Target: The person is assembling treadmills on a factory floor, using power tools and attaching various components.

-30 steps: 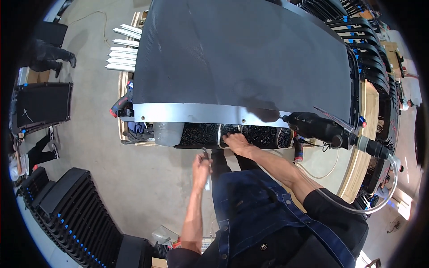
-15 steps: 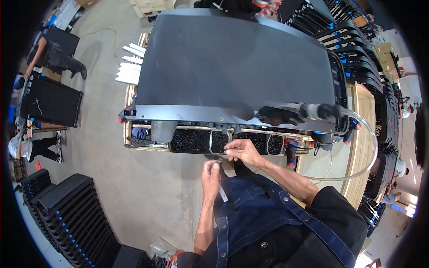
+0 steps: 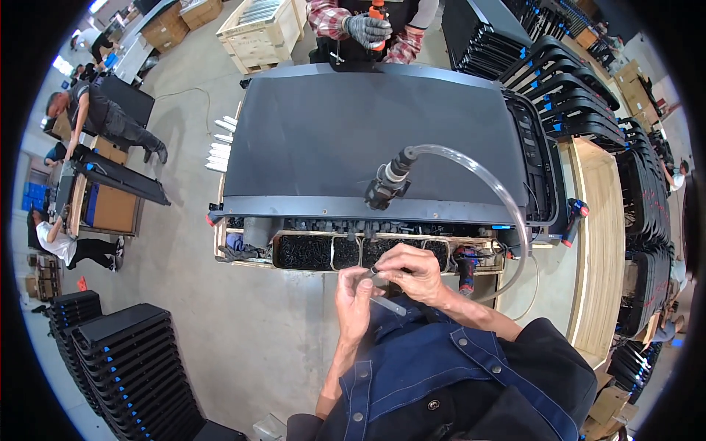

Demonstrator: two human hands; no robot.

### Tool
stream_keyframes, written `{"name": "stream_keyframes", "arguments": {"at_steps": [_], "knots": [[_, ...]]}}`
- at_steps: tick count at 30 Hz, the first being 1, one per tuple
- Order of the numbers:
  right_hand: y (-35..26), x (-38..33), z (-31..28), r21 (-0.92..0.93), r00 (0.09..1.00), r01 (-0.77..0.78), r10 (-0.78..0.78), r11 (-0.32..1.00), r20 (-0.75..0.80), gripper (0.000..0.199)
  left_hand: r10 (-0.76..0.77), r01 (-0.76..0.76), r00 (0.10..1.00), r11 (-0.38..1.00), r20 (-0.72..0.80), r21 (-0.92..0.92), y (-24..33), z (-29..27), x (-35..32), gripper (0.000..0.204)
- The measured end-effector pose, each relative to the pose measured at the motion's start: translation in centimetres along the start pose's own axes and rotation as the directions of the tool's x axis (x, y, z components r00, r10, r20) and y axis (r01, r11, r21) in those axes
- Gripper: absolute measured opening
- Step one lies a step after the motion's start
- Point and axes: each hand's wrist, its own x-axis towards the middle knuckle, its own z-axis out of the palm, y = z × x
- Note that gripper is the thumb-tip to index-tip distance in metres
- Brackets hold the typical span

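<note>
**Both hands meet over a small dark part at the bench edge**

Below the flat, matte-black panel [image 3: 375, 136], the left hand [image 3: 354, 294] and right hand [image 3: 412, 272] come together, fingertips pinching a tiny dark part [image 3: 375, 270] between them; its exact shape is too small to tell. Just behind lie trays of black screws [image 3: 323, 252]. A clear, curved hose [image 3: 471, 165] loops from the pneumatic tool [image 3: 386, 185] resting on the panel. Opposite, another person's gloved hand [image 3: 368, 29] grips an orange tool.

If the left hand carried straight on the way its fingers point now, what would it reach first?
Probably the right hand, whose fingers already meet the left hand over a small dark part. Past that lie the trays of black screws; depth is unclear.
</note>
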Motion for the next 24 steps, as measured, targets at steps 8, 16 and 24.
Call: {"name": "stream_keyframes", "arguments": {"at_steps": [8,16,24], "knots": [[-1.3,-1.1,0.7,-0.158,0.968,0.117,-0.148,0.980,-0.201,0.017,0.330,-0.250,0.935,0.876,-0.133,0.413,-0.1,3.6,-0.2,0.030],[0.5,-0.8,1.4,-0.106,0.964,-0.084,0.054,0.991,-0.259,0.016,0.350,-0.276,0.935,0.825,-0.061,0.493,0.3,2.6,3.2,0.023],[2.0,1.2,-2.0,-0.131,0.868,-0.476,0.440,0.870,-0.231,0.040,-0.427,0.427,0.902,0.904,0.063,0.025,-7.0,-3.4,10.1,0.023]]}}
